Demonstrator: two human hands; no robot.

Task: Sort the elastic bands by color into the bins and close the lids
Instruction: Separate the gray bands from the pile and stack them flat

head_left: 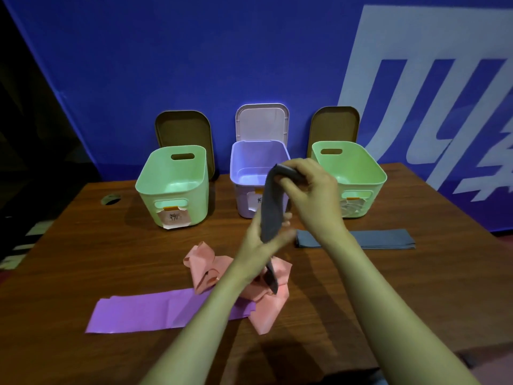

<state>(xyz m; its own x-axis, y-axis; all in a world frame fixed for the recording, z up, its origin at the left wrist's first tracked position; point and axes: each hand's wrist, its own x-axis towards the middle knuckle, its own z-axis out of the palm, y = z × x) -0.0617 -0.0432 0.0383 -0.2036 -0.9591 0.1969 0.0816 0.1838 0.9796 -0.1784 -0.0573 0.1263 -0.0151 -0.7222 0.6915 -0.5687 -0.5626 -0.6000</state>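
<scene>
A grey elastic band [272, 212] hangs in the air in front of the purple bin [247, 165]. My right hand [311, 190] grips its top end and my left hand [263, 243] grips it lower down; its tail dangles over a crumpled pink band [205, 268]. A flat purple band [144, 309] lies on the table at the near left. Another grey band [385, 238] lies flat at the right, behind my right forearm. Green bins stand at the left [172, 184] and at the right [358, 173]. All three bins are uncovered and look empty.
Three lids lean on the blue wall behind the bins: brown [183, 132], pale pink [262, 122], brown [334, 125]. Each bin has a paper label on its front. The wooden table [83, 245] has a round cable hole [111, 199] at the far left.
</scene>
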